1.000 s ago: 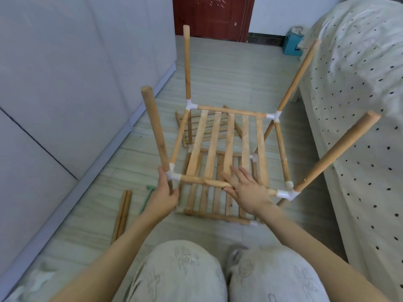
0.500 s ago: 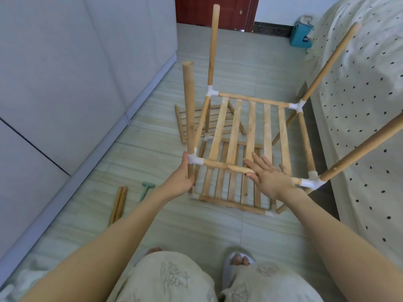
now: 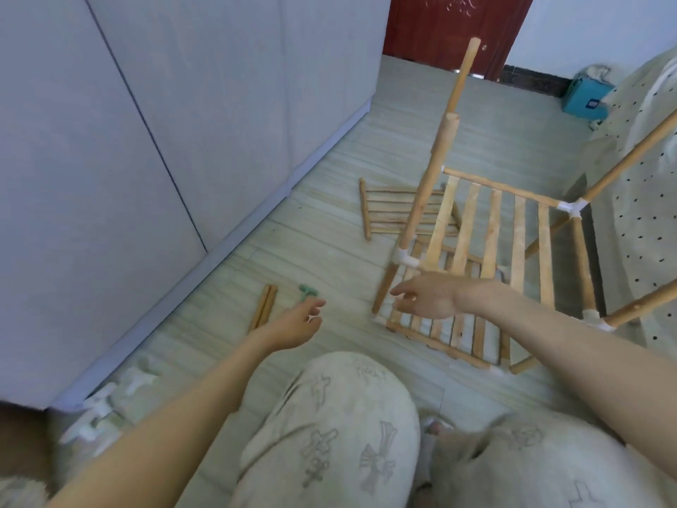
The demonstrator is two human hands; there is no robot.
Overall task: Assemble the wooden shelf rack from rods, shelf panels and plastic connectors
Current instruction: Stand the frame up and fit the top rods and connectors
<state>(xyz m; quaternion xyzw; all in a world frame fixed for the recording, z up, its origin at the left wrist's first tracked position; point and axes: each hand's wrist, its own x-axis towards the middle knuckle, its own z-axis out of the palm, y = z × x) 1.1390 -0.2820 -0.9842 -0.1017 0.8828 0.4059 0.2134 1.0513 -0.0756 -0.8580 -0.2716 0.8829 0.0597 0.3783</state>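
Rack (image 3: 491, 229) half built stands on the floor (image 3: 311, 251) ahead of your knees, between the grey cabinet fronts (image 3: 146, 122) on your left and the dotted bedspread (image 3: 652, 199) on your right. Its slatted shelf panel (image 3: 494, 232) sits raised on rods, joined at the corners by white plastic connectors, one at the near left corner (image 3: 403, 257) and one at the far right corner (image 3: 573, 207). The near left upright rod (image 3: 428, 181) rises from that near connector and leans a little to the right. A second slatted panel (image 3: 450, 331) lies lower, under the first. A loose panel (image 3: 395, 210) lies flat on the floor just beyond the rack's left side. Your left hand (image 3: 296, 326) hovers over the floor with fingers loosely spread and nothing in it, near a pair of spare rods (image 3: 263, 308) lying side by side and a small green tool (image 3: 306, 291). Your right hand (image 3: 421, 297) is held out in front of the rack's near left corner, fingers relaxed and apart, gripping nothing; whether it touches the wood you cannot tell from this view. A teal box (image 3: 586, 97) sits by the far wall, right of the red door (image 3: 454, 27).
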